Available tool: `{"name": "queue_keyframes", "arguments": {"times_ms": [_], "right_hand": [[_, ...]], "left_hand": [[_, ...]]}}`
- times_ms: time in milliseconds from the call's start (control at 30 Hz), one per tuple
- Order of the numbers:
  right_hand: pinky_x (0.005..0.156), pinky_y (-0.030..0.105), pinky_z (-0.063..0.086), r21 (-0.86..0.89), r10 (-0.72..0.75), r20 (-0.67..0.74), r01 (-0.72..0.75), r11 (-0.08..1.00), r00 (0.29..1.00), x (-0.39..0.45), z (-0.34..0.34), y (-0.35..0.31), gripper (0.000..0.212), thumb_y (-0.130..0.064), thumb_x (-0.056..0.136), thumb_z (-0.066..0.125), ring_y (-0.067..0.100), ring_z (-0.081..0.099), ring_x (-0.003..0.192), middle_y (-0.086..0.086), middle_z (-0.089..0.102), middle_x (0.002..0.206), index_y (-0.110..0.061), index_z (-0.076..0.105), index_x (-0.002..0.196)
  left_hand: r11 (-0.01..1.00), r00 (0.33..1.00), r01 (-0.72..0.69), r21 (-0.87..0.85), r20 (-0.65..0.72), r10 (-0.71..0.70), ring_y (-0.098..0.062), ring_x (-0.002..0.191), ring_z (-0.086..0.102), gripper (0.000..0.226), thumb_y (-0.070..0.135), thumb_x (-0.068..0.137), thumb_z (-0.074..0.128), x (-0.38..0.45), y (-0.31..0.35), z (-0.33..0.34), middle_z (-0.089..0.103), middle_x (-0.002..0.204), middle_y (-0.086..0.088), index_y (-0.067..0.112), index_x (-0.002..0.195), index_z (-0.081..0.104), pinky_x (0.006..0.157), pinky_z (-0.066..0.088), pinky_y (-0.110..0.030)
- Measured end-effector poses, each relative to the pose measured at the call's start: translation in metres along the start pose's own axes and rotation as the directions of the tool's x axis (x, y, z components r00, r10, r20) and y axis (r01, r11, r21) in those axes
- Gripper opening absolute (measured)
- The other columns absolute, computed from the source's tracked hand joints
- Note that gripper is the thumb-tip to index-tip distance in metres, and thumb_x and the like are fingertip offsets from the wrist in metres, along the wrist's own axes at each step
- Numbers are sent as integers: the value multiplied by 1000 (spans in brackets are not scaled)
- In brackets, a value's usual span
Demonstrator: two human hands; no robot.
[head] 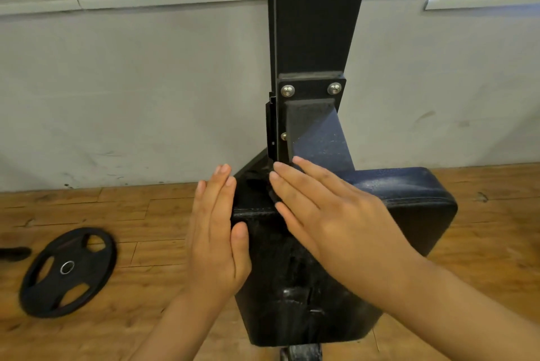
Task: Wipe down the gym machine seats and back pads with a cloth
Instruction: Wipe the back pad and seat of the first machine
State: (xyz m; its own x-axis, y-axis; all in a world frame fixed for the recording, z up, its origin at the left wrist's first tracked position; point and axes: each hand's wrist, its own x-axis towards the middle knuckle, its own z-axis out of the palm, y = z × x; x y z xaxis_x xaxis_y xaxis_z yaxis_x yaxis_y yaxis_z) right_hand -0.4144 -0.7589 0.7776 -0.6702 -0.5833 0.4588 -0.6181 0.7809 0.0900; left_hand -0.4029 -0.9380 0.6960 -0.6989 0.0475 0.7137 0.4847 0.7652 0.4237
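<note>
1. black padding, worn and cracked along its middle, covers the seat [292, 287] of the gym machine; it fills the lower centre of the view and runs away from the camera to the foot of the black steel upright [314, 24].
2. the left hand [217, 232] lies flat against the seat's left edge, fingers straight and together, thumb resting on the top of the pad. it holds nothing.
3. the right hand [330, 214] is spread flat over the far end of the seat, fingers straight and pointing up-left toward the base of the upright.
4. a dark bunched cloth [263, 185] shows just beyond and under the right fingertips, on the seat near the upright; the fingers press on it rather than curl round it. its full outline is hard to make out against the black pad.
5. a second dark pad [409, 191], with a bluish sheen, sits to the right behind the right hand.
6. a bolted plate [311, 89] with two silver bolts joins a bracket to the upright.
7. on the wooden floor [146, 214] to the left lies a black weight plate [68, 271], well apart from the seat. a grey wall [131, 83] stands behind.
</note>
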Motion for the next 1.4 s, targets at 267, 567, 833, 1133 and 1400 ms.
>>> {"name": "queue_keyframes", "arguments": {"times_ms": [267,567,833,1133,1400], "right_hand": [[99,34,42,-51,129,-64,-132,990,990,-1,-3,-1,43,-28,96,38,26,65,112,13,69,118,-6,69,115],[96,33,40,-62,202,-81,-208,976,976,-35,-22,34,41,-28,93,43,22,64,113,8,66,123,-8,68,120],[98,34,48,-7,139,-93,-141,990,986,0,8,-7,41,-27,98,40,27,62,116,13,68,120,-5,70,115],[84,35,54,3,351,-37,-351,936,936,-57,-28,63,42,-30,97,39,21,62,116,6,68,121,-9,70,116],[96,35,50,16,137,-89,-136,991,987,-8,2,4,43,-27,95,37,26,65,110,13,70,115,-5,71,111]], "left_hand": [[1000,1000,11,-4,20,-11,-24,145,29,45,26,106,25,1,5,-2,32,152,-12,3,143,31,120,23,-46],[992,991,-116,44,-67,119,-27,145,28,42,25,106,23,-1,-8,8,35,145,-21,0,138,37,118,25,-49],[988,983,-154,30,-98,156,-25,143,32,40,24,106,25,-4,-12,12,38,142,-20,7,140,35,113,32,-54],[993,986,-120,-20,-115,117,-21,142,33,39,22,104,28,-4,-8,12,39,140,-19,4,138,37,105,36,-64],[994,989,-113,6,-97,113,-16,143,30,40,23,105,28,-5,-8,10,39,139,-20,-2,135,37,109,35,-59]]}}
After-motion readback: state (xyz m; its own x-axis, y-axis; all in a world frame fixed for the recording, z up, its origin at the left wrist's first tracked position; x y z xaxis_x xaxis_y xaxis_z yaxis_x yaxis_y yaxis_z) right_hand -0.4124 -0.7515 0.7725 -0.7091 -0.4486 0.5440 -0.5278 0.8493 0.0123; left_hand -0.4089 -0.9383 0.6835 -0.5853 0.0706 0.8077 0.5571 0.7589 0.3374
